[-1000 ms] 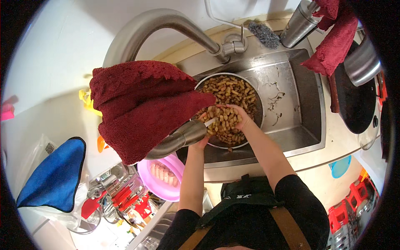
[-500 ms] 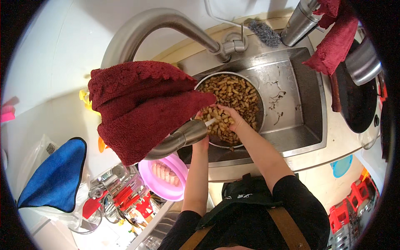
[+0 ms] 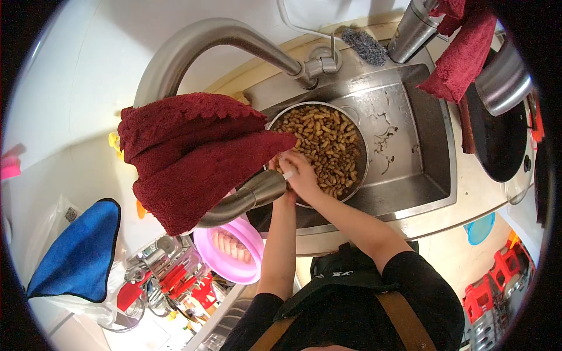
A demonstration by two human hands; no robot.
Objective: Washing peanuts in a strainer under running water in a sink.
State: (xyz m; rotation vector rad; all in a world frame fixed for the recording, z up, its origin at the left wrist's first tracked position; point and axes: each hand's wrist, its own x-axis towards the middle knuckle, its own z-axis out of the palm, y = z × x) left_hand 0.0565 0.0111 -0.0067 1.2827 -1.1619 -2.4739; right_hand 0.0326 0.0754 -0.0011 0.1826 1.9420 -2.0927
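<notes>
Unshelled peanuts fill a round, pale-rimmed pan in the left part of the sink. Over its near left side my hands meet beneath the faucet spout, where a pale stream of water runs down. My right hand is closed, its fingers curled in against the left one; what lies inside them is hidden. Of my left hand only a little shows, since the spout, the dark red cloth draped on the faucet and the right hand cover its fingers.
Brown scraps lie on the floor of the steel sink. A pink basin with pale pieces stands left of my arm. Behind the sink are a grey scouring pad and a steel flask; a black pan sits at the right.
The peanuts cupped in my hands have gone from view. My right hand has moved left and closed over the left one. The whole view has shifted slightly.
</notes>
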